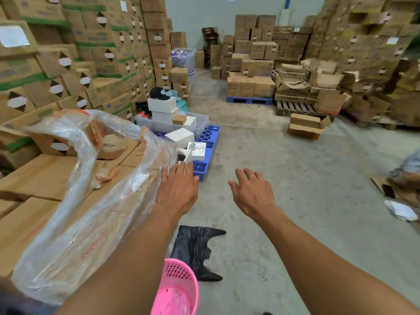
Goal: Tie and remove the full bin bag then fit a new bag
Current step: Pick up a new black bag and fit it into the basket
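Low at 6 o'clock, pink basket (pixel 179 289): mesh bin standing on the floor (pixel 306 201); something pale and filmy lies inside, but I cannot tell whether it is a liner or scrap.
Clear bag (pixel 91 201): at 9 o'clock, large, lying over the stacked cartons (pixel 41 178); brown paper and card show through; I cannot tell whether its neck is tied.
Left hand (pixel 177 189): grip slack, fingers straight against the bag's right edge, clasping nothing.
Right hand (pixel 252 192): grip wide, fingers spread, empty, above the floor.
Black bag (pixel 197 251): flat on the floor, just beside the basket at its 12 o'clock; likely the new liner.
Step in hand: the full bag looks to be out of the bin; fitting comes next.
Method: shake the black bag open, seat its base in the basket, and fold the mouth evenly over the rim.
Open carton (pixel 304 126): at 1 o'clock, flaps up, contents hidden.
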{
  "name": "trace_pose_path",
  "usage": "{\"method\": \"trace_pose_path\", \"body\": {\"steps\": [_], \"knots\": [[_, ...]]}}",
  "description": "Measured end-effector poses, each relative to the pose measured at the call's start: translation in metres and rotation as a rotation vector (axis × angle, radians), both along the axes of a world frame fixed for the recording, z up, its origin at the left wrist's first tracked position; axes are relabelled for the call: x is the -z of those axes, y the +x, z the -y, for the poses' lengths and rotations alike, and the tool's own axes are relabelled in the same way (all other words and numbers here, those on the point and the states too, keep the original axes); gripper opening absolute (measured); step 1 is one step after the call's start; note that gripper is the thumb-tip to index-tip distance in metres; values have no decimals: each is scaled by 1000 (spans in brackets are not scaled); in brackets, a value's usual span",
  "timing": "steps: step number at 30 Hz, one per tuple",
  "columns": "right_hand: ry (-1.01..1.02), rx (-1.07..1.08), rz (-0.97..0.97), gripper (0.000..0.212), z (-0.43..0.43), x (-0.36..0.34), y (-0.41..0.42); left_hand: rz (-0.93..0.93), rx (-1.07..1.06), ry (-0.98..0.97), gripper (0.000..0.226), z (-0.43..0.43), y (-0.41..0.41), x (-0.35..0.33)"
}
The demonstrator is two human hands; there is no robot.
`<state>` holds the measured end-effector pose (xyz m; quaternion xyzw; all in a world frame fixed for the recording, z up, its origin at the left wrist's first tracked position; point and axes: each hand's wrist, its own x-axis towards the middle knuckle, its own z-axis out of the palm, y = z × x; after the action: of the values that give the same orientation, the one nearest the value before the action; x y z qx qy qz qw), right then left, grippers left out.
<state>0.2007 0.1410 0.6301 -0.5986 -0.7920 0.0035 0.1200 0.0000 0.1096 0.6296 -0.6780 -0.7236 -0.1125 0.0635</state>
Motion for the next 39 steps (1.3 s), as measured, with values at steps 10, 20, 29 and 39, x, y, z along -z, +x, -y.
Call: {"method": "trace_pose_path", "body": {"steps": [10,20,29,39], "knots": [[-154,-533,294,52,-280,135,-83,208,-522,-152,51,-173,-26,151],[-233,-981,484,47,-358,337,-110,367,-854,-362,48,-208,29,348],[-244,-1065,535,48,-394,566,-81,423,-888,-366,56,-233,80,588],[-214,-1148,671,69,-415,804,-98,424,-1018,-378,70,-234,78,841]]}}
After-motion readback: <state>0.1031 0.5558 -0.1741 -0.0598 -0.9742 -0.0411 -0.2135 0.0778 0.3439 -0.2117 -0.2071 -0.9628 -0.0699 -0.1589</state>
